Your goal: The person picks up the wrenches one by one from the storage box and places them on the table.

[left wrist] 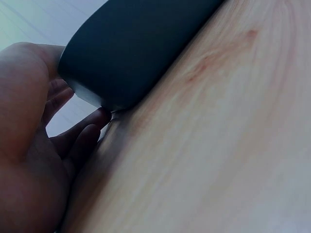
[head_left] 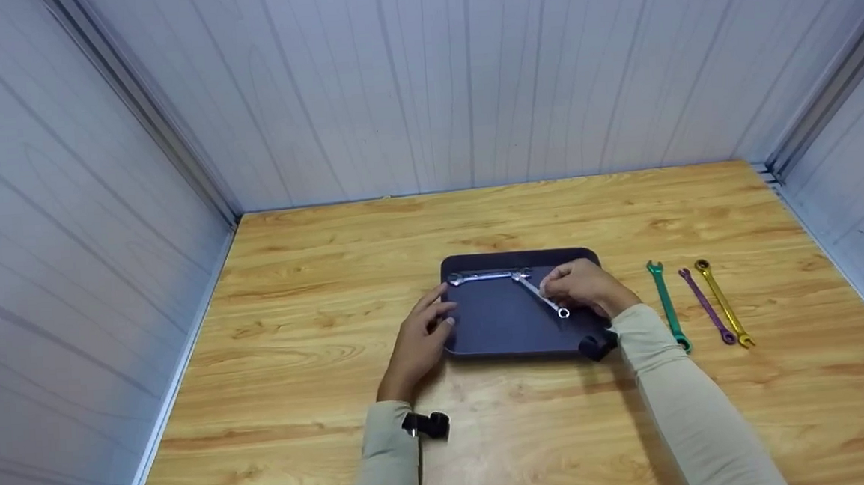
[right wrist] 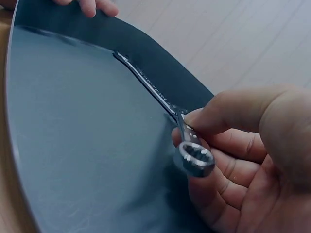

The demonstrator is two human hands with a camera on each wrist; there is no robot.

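Wood-grain table (head_left: 301, 318), pale panelled walls (head_left: 467, 83); silver wrench (head_left: 537, 293) held over the dark tray (head_left: 497, 332).
Held wrench inside the tray's outline, toward its right side, pinched between thumb and fingers of the right hand (head_left: 584, 284); ring end looks raised off the tray floor, far end beside a second silver wrench (head_left: 483, 276) lying along the tray's far wall (contact unclear). Left hand (head_left: 417, 341) at the tray's left edge, fingers loosely apart, tips on the rim. Right of the tray, on bare wood: green wrench (head_left: 667, 304), purple wrench (head_left: 706, 305), gold wrench (head_left: 722, 301). Progress, judged: early; one wrench laid in the tray, one not yet released, three outside it.
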